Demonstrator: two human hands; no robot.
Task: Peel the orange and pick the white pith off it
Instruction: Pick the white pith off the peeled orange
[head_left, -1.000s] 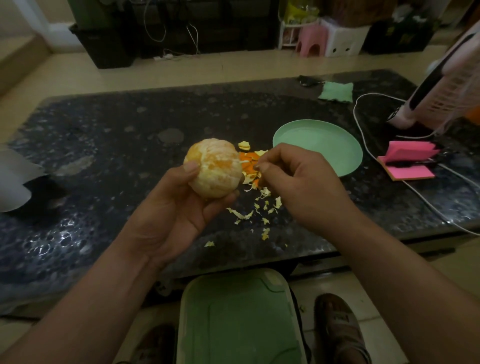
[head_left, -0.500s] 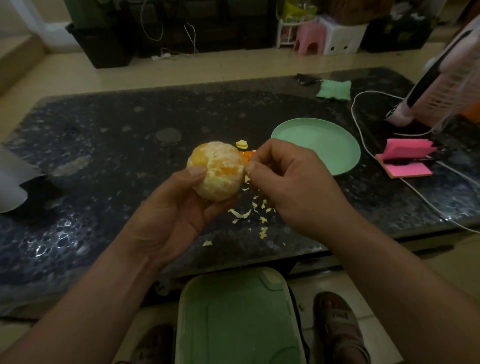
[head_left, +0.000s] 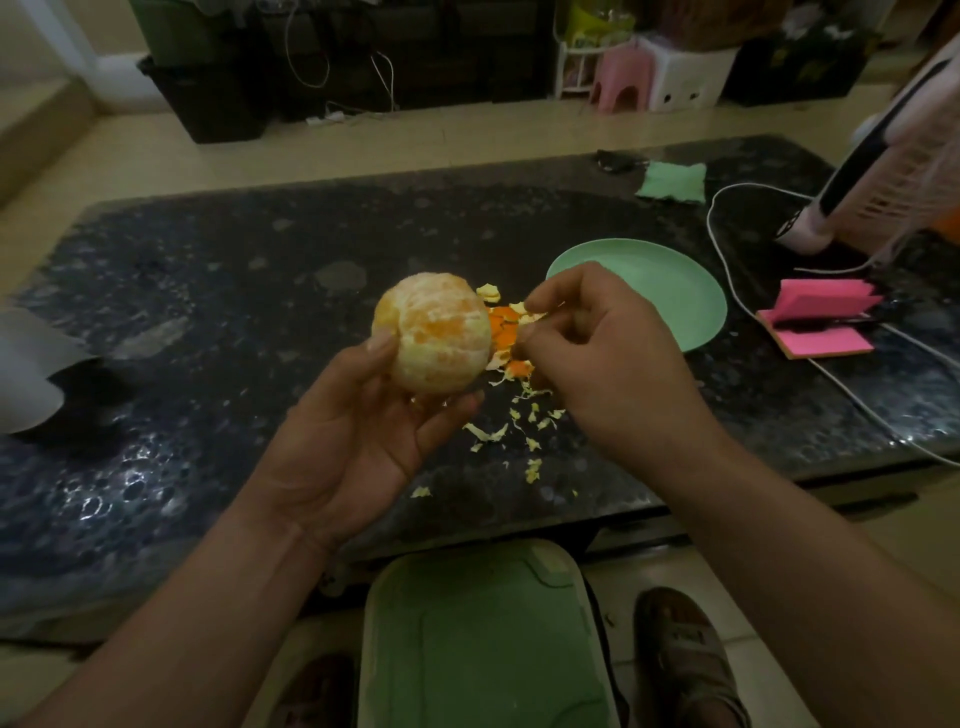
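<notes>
My left hand (head_left: 358, 441) holds the peeled orange (head_left: 434, 332) above the dark table, thumb on its left side and fingers curled under it. Pale pith still covers parts of the fruit, with bare orange flesh in the middle. My right hand (head_left: 597, 353) hovers just right of the orange, fingers curled, thumb and forefinger pinching what looks like a small pale scrap of pith (head_left: 531, 315). Orange peel pieces (head_left: 506, 332) lie on the table behind the fruit. Several pith scraps (head_left: 519, 421) are scattered below them.
A green plate (head_left: 675, 291) sits right of my hands. Further right are pink sticky notes (head_left: 815, 322), a white cable (head_left: 727, 270) and a fan (head_left: 883, 171). A green cloth (head_left: 672, 182) lies at the back. A green container (head_left: 478, 634) stands below the table's near edge.
My right hand went to the orange's right side, then drew slightly away with its fingertips pinched. My left hand lifted and turned the orange a little.
</notes>
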